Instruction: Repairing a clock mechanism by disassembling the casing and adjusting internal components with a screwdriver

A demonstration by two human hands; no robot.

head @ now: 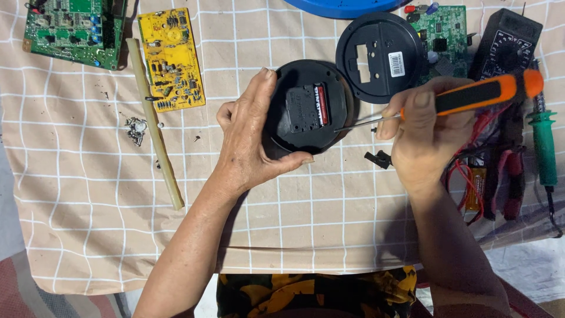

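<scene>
My left hand (247, 138) clamps its grip around a round black clock body (309, 106), thumb under the lower rim and fingers over the upper left edge, holding it just above the checked cloth (88, 206) that covers the table. The clock's back faces up, showing a dark square movement (306, 107) with a red battery (321, 104) seated along its right side. My right hand (426, 132) is closed on an orange-and-black screwdriver (482, 94); its thin metal shaft runs left and the tip sits at the right edge of the movement. A round black back cover (379, 56) lies just beyond the clock, partly over a green circuit board (444, 29). A small black part (379, 159) rests on the cloth near my right wrist. To the far left lie a yellow circuit board (172, 59), another green board (73, 29), a pale stick (154, 123) and a heap of screws (135, 129). At right sit a black multimeter (506, 41), a green-handled tool (544, 144) and red-handled pliers (509, 176).
</scene>
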